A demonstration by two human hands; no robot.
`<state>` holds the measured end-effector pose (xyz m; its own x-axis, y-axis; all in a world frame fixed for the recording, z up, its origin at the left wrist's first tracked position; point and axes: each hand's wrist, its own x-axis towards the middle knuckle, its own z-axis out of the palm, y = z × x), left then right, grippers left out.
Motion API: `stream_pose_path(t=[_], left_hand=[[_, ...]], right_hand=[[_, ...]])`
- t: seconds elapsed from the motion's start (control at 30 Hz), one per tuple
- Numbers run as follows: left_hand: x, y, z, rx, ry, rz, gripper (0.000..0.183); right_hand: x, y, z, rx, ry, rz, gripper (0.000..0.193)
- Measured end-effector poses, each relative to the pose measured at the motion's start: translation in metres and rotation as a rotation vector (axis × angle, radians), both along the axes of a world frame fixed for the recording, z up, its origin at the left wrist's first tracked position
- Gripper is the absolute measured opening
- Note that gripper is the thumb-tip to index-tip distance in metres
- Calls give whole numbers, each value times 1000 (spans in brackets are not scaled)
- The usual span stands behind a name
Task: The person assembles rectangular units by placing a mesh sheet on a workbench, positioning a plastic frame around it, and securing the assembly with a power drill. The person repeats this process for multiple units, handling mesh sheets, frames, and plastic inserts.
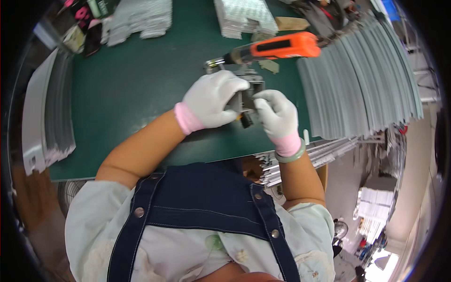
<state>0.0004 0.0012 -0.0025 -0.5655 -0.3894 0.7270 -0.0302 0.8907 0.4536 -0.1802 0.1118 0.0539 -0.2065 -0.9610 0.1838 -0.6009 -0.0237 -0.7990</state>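
White-gloved left hand (212, 99) grips a grey, box-shaped metal piece (248, 99) over a green tabletop (136, 80).
White-gloved right hand (280, 114) has fingertips together at its open edge; anything pinched is unclear. Work seems midway; whether the grey panels stacked at right (357, 82) are done cannot be told.

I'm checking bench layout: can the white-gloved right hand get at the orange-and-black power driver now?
Probably yes: the driver looks uncovered, with only green tabletop and a flat beige piece apparently between it and the right hand.
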Motion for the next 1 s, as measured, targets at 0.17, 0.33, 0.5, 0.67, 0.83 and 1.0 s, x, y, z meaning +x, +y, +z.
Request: stream_pose_path(t=[0.17, 0.33, 0.5, 0.67, 0.83, 1.0], left_hand=[[1, 2, -3, 22, 17, 0, 63], [0, 2, -3, 55, -10, -4, 64], [-1, 1, -4, 47, -2, 5, 62], [1, -2, -6, 58, 6, 0, 61], [0, -3, -4, 48, 14, -1, 60], [1, -3, -5, 61, 20, -10, 59]], right_hand=[[5, 0, 2, 68, 141, -54, 13], [1, -3, 16, -18, 322, 97, 12], [5, -13, 39, 270, 151, 47, 12], [-2, -7, 25, 150, -42, -47, 13], [4, -5, -3, -290, 229, 32, 14], [-4, 9, 0, -226, 471, 182, 27]])
